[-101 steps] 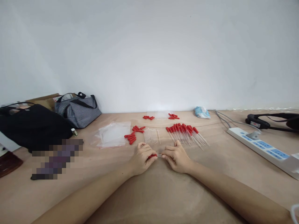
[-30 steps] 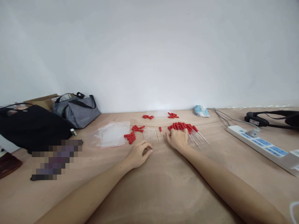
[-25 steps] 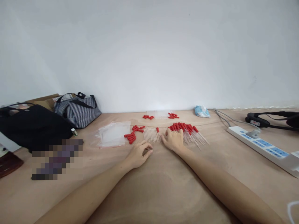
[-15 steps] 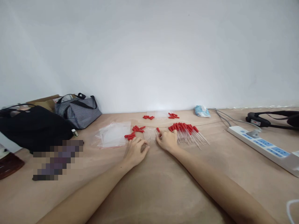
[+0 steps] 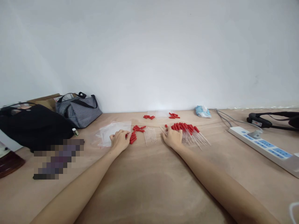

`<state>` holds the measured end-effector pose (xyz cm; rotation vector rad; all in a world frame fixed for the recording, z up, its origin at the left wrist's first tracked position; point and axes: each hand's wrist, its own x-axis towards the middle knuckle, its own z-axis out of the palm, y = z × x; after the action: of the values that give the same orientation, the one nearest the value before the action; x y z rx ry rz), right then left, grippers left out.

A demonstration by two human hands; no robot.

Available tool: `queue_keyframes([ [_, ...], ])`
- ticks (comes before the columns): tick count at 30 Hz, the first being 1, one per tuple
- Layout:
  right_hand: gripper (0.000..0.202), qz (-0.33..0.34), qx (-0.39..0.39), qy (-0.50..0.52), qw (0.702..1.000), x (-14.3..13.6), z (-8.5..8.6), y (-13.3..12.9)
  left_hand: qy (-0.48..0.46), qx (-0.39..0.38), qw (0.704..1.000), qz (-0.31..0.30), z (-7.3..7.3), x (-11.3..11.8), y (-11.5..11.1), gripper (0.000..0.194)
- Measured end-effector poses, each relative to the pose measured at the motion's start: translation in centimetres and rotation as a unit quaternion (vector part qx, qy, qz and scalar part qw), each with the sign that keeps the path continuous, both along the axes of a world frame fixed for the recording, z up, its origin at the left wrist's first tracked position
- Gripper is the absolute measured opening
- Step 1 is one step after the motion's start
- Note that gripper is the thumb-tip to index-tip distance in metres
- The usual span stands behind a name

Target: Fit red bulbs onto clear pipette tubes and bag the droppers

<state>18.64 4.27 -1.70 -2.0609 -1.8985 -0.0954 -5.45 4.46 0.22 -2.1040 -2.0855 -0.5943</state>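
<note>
My left hand [image 5: 120, 140] is curled beside a small stack of red rubber bulbs [image 5: 133, 137], its fingertips against a red bulb at the stack's left side. Part of that hand covers the clear plastic bags [image 5: 106, 133]. Right of the bulbs lies a row of thin clear tubes [image 5: 150, 136], side by side. My right hand [image 5: 173, 137] is closed at the left edge of a pile of red-bulbed droppers [image 5: 193, 135]. Thin clear stems stick out left of its fingers, and a red bulb [image 5: 166, 126] shows just above; the grip itself is partly hidden.
By the wall lie more tubes under a clear bag [image 5: 162, 114], with red bulbs on both sides. A blue tissue pack [image 5: 202, 111], a power strip [image 5: 263, 144] and black headgear [image 5: 268, 119] are at right. A striped bag [image 5: 80, 112] and a black bag [image 5: 35, 126] stand left.
My left hand has moved left, away from the tube row and over the bags' edge. The nearby bulbs have shifted right. My right hand has drawn slightly right, away from the row.
</note>
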Motion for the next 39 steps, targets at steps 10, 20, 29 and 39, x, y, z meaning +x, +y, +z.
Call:
queue_keyframes([
  [10,0.033,-0.054,-0.021,-0.005,0.998,0.8,0.3,0.6,-0.003,0.056,0.998,-0.017,0.0,0.5,-0.2,0.016],
  [20,0.032,-0.042,0.009,0.007,0.999,1.1,0.5,0.0,-0.061,0.018,0.945,-0.322,-0.7,5.3,-4.4,0.011],
  [29,0.02,0.224,0.079,0.104,0.966,3.8,-1.2,-4.5,-0.056,-0.004,0.933,-0.356,-1.4,6.0,-5.4,0.03],
  [39,0.021,0.342,0.104,0.144,0.923,4.2,-1.5,-6.6,-0.081,-0.004,0.936,-0.344,-1.0,6.6,-5.4,0.014],
])
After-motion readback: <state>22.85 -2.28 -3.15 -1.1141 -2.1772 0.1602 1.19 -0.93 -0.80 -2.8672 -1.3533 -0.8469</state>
